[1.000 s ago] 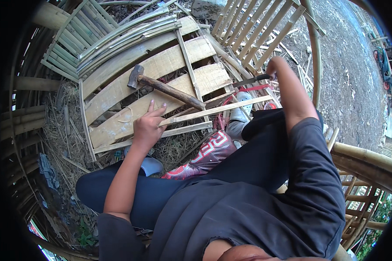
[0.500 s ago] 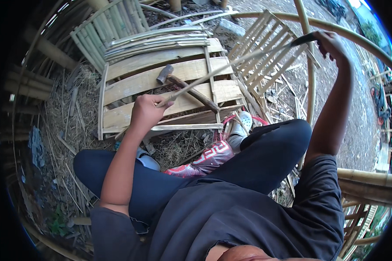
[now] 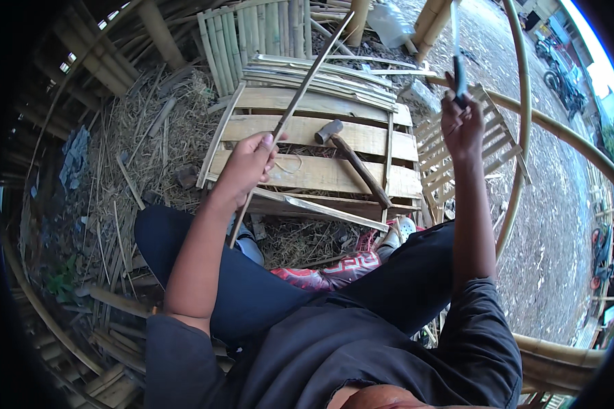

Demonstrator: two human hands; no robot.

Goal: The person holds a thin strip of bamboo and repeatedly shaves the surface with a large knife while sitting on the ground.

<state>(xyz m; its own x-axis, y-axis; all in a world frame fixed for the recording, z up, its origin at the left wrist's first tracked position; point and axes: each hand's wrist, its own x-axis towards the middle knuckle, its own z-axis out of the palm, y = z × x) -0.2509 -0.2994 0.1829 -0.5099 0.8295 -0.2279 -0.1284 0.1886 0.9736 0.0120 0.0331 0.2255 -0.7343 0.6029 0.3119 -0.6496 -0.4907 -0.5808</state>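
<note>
The left hand (image 3: 252,162) closes around a long bamboo strip (image 3: 313,75) near mid-length — presumably for balance — tilting it above a slatted wooden platform (image 3: 320,174). The right hand (image 3: 464,129), fingers curled around the dark-handled knife (image 3: 460,76), points its blade upward, well clear of the strip. The wooden-handled hammer (image 3: 355,160) rests across the slats, apparently for stability.

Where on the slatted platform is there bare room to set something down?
Bare board lies between the hammer and the strip bundle, and between the hammer's handle and the crosspiece. Crowded: the far edge under the bundle, and around the left hand with its long stick.
</note>
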